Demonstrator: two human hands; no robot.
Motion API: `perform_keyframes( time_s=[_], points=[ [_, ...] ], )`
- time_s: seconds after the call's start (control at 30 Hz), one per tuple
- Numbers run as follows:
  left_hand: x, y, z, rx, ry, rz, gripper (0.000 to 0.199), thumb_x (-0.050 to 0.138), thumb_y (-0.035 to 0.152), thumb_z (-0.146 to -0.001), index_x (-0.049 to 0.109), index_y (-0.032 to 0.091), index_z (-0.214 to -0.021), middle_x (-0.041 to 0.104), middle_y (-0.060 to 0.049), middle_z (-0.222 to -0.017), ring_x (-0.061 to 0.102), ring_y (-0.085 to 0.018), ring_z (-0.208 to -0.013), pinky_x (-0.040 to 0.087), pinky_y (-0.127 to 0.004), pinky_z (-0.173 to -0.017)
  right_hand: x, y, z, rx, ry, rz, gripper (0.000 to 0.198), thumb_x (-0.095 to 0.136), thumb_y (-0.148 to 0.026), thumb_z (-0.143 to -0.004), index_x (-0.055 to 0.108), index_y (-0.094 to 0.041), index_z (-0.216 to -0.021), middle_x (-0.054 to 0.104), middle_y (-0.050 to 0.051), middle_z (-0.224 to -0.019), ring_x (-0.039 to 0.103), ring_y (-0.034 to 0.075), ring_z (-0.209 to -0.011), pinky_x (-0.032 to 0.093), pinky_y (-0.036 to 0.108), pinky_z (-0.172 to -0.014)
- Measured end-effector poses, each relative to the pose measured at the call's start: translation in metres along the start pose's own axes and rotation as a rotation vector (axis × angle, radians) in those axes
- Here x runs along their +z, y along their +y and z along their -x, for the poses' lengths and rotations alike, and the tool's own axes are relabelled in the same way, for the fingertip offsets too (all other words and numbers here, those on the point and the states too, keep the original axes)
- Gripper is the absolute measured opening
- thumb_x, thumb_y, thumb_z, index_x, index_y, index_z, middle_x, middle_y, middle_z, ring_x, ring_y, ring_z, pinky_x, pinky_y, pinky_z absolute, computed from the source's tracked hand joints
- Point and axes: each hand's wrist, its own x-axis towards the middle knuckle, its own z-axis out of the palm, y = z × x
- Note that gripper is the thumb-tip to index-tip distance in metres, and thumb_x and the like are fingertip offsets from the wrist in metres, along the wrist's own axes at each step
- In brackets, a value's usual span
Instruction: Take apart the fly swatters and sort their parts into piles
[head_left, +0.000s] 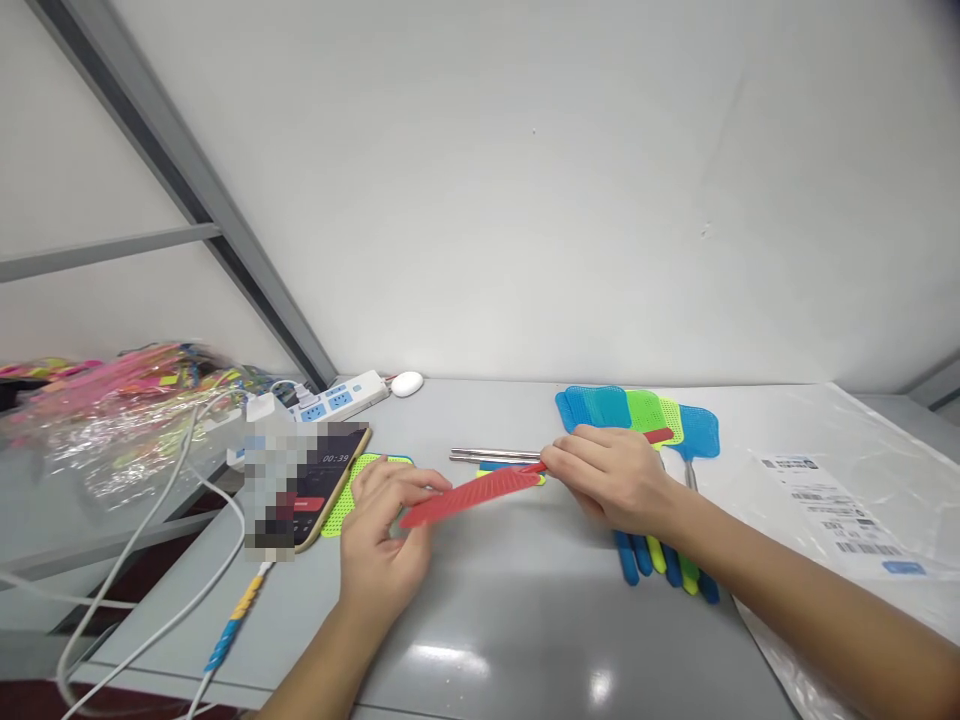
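A red fly swatter point(480, 492) is held above the table, its flat slotted head tilted and seen nearly edge-on. My left hand point(394, 515) pinches the left end of the head between fingers and thumb. Closed round the narrow neck is my right hand point(611, 475); a red end pokes out beyond its knuckles. Thin metal rods point(491, 455) lie on the table behind the head, with blue and yellow-green pieces partly hidden beneath it. Beside my right hand lies a row of blue and green fly swatters point(600, 405), handles toward me, partly covered by that hand.
At left are a phone point(345, 465) over a yellow-green mesh piece point(345, 510), a power strip point(341, 400), white cables point(191, 590) and a plastic bag of colourful items point(150, 420). A labelled clear plastic bag point(847, 500) covers the right side. A wall stands behind.
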Motion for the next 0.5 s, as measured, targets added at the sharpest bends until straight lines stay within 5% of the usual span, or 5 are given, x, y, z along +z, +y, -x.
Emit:
perform_keyframes(
  time_s=[0.27, 0.37, 0.5],
  points=[
    [0.001, 0.014, 0.007, -0.544, -0.352, 0.485, 0.044, 0.048, 0.04, -0.094, 0.063, 0.016, -0.06, 0.062, -0.003, -0.06, 0.055, -0.015, -0.059, 0.042, -0.026, -0.06, 0.008, 0.008, 0.002, -0.029, 0.027, 0.078, 0.021, 0.041, -0.003, -0.088, 0.059, -0.016, -0.092, 0.055, 0.0, -0.068, 0.041, 0.014, -0.064, 0.026, 0.028, -0.055],
    [0.001, 0.012, 0.007, -0.583, -0.414, 0.675, 0.043, 0.049, 0.042, -0.094, 0.063, 0.016, -0.063, 0.06, -0.003, -0.06, 0.053, -0.014, -0.059, 0.041, -0.026, -0.06, 0.011, 0.008, 0.002, -0.03, 0.013, 0.108, 0.02, 0.042, -0.005, -0.088, 0.058, -0.016, -0.089, 0.052, 0.0, -0.066, 0.04, 0.014, -0.063, 0.023, 0.029, -0.053],
    [0.002, 0.01, 0.007, -0.509, -0.383, 0.67, 0.033, 0.049, 0.043, -0.094, 0.063, 0.016, -0.081, 0.06, -0.004, -0.073, 0.056, -0.016, -0.071, 0.045, -0.027, -0.069, 0.011, 0.005, 0.001, 0.044, -0.144, 0.124, 0.018, 0.042, -0.008, -0.091, 0.056, -0.016, -0.083, 0.053, 0.001, -0.069, 0.042, 0.014, -0.064, 0.018, 0.03, -0.05]
  ],
)
